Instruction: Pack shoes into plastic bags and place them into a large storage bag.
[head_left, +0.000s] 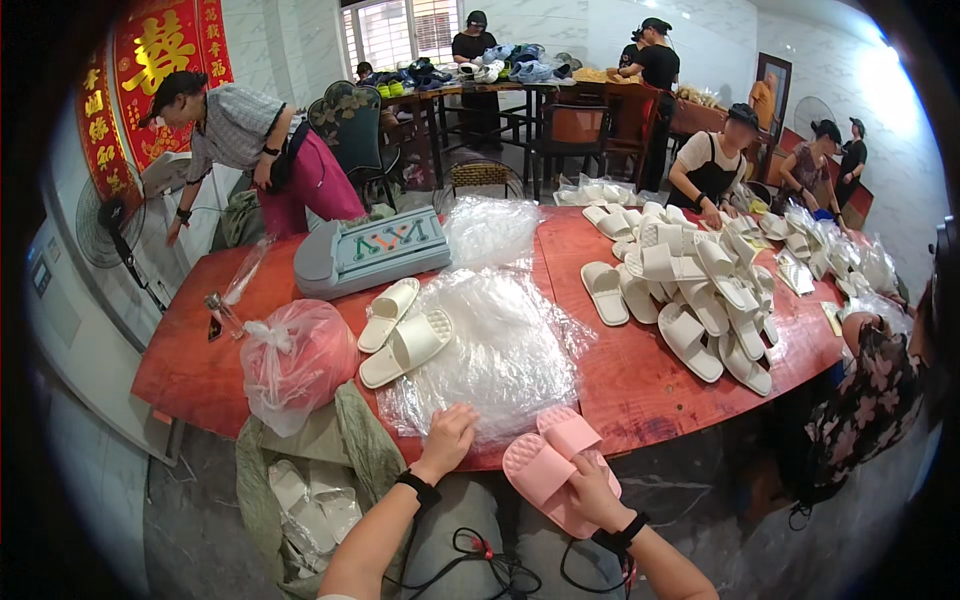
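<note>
My right hand grips a pair of pink slippers over my lap, at the near edge of the red table. The two slippers lie overlapped, and my fingers reach in at their straps. My left hand rests with its fingers stretched out on the near edge of a stack of clear plastic bags. Nothing shows in that hand. A pair of cream slippers lies on the left part of the bags.
A pile of cream slippers covers the table's right side. Left of the bags stand a tied pink plastic bag and a grey plastic case. An open green sack holds wrapped slippers below. Several people work around; one sits close on my right.
</note>
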